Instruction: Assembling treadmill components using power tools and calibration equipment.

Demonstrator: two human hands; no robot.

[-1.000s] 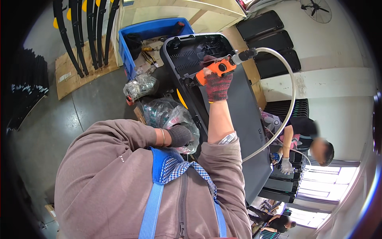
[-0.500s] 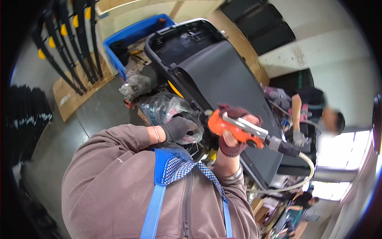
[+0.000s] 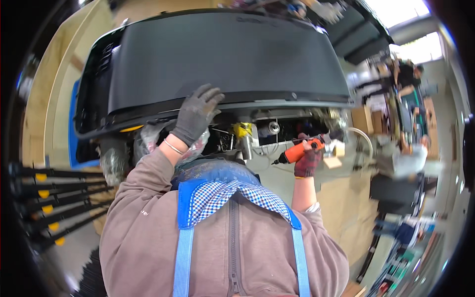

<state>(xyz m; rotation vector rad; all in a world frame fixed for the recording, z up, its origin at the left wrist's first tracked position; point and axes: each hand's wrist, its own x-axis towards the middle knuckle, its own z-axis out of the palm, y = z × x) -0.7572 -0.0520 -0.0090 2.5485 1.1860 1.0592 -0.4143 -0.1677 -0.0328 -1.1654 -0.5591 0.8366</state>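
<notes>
Workshop clutter is seen all round: a wooden crate (image 3: 39, 99) at the left, a blue bin (image 3: 73, 133) tucked against it, black posts (image 3: 27, 171) with yellow discs lower down. Across the upper middle a long dark panel (image 3: 222, 59) is laid lengthwise, its near edge turned to the worker. Over that edge the left hand (image 3: 194, 118), grey-gloved, is placed with fingers a little spread and nothing clamped between them; how hard it is pressed there cannot be told. By the right hand (image 3: 308, 161), in a red and black glove, an orange driver (image 3: 296, 152) is gripped firmly round its body, well apart from the panel, its tip aimed leftward and slightly down. Left wrist is bent forward past the chest; right forearm is raised almost upright, elbow low. For good handling, it is judged, the panel should be steadied by a flat palm, the fingers kept out of the tip's line, and the pale hose (image 3: 368, 142) left slack (it loops behind the tool, so snagging seems possible). Loose clear plastic (image 3: 147, 138) beneath the edge is best kept off the tip.
</notes>
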